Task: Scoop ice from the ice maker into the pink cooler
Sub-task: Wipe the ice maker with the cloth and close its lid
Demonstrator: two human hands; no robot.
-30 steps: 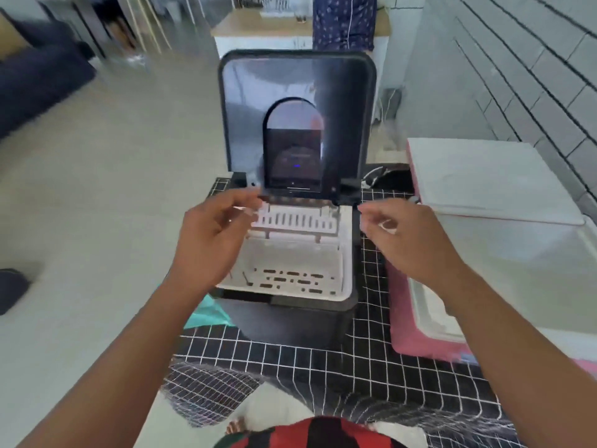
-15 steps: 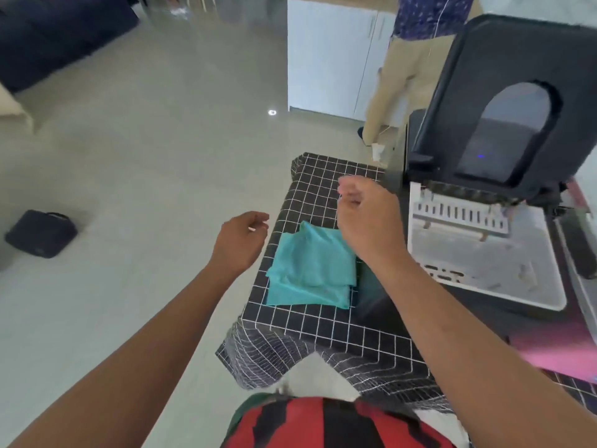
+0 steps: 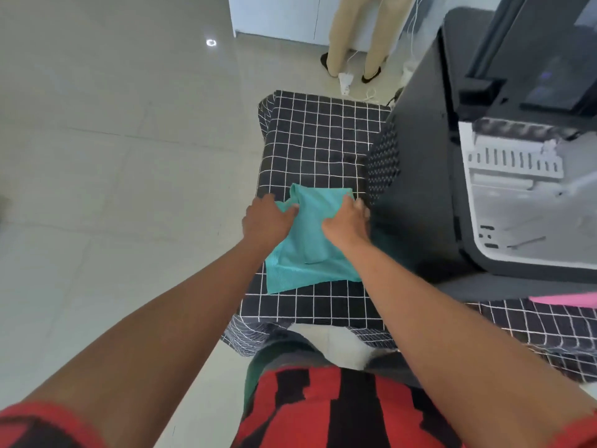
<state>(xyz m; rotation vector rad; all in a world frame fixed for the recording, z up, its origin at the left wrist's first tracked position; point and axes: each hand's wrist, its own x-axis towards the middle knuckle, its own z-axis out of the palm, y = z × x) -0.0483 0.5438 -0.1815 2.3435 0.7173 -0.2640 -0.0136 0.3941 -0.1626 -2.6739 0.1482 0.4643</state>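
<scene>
Both hands are down on the teal cloth (image 3: 307,240) that's lying on the bench (image 3: 323,137), which has a black cover with a white grid on it. The left hand (image 3: 269,218) sits on the cloth's left edge, fingers curled into the fabric near the top corner, so that grip looks like it's grasping the cloth. The right hand (image 3: 347,221) is on the cloth's right side, right up against the ice maker's dark side wall, fingers bent down into the fabric too; I'd call that grip grasping the cloth as well, though the fingertips are partly hidden so it's hard to see how firmly.

The cloth is bunched up a bit between the two hands and lies flatter toward the near edge of the bench.

The ice maker (image 3: 426,176) stands just to the right of the cloth on the same bench. Its lid is up, and you can see the white basket (image 3: 529,221) inside with slots along its back wall. Can't tell from here if there's any ice in it.

The pink cooler (image 3: 568,299) only shows as a thin pink sliver at the right edge, in front of the ice maker.

Farther back on the tiled floor (image 3: 113,156) a person's legs in tan trousers (image 3: 355,30) stand by a white cabinet, with white cables near the feet.
</scene>
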